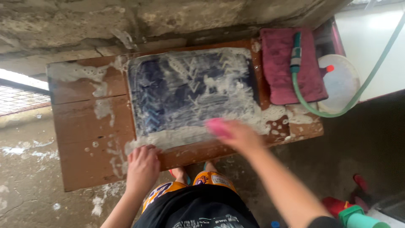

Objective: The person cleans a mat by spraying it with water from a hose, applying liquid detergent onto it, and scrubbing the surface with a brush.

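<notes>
The wooden board point(90, 126) carries a dark blue mat point(190, 90) covered in white suds. The mat lies toward the board's far right portion, its far edge close to the board's far edge and its near edge set back from the board's near edge. The board's left third is bare wet wood with patches of foam, which leaves open room on that side.

The left hand point(142, 165) rests at the board's near edge, fingers bent over the mat's near left corner and pressing it down. The right hand point(238, 134) sits at the mat's near right corner, closed around a pink scrubber point(216, 126); motion blur hides the exact finger placement.

A folded magenta cloth point(280, 67) lies on the board's far right corner, just beside the mat's right edge. A green hose point(346, 97) crosses the cloth and curves off the right edge, passing over a pale round lid point(344, 82).

A rough concrete wall point(126, 21) runs along the board's far side. The surrounding concrete floor point(25, 177) is wet, with foam spots at the left.
</notes>
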